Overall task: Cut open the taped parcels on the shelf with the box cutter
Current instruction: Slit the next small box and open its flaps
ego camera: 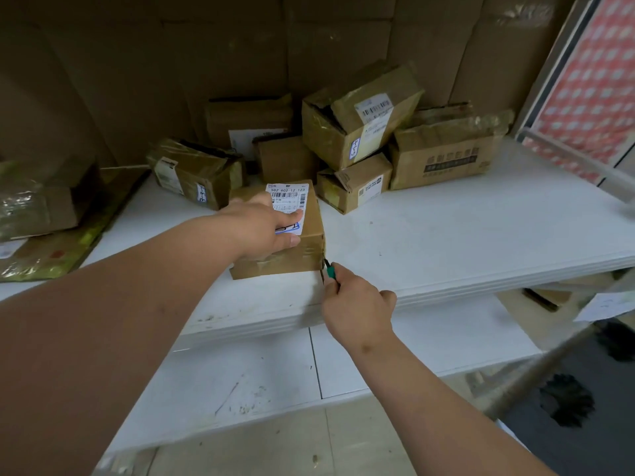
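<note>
The left hand (261,228) lies flat on top of a small brown cardboard parcel (309,242) with a white shipping label (287,197), fingers straight and pressing it down, thumb over the near top edge. The right hand (357,309) is curled around a green-handled box cutter (329,269), whose tip meets the parcel's near right corner at the taped seam. The parcel sits near the front edge of a white shelf board (446,235). Behind it, against a brown cardboard back wall (171,63), stands a cluster of other taped brown boxes (360,118), some stacked and tilted. At far left lies a flattened, tape-shiny carton (37,207). A lower white shelf (240,383) shows beneath.
</note>
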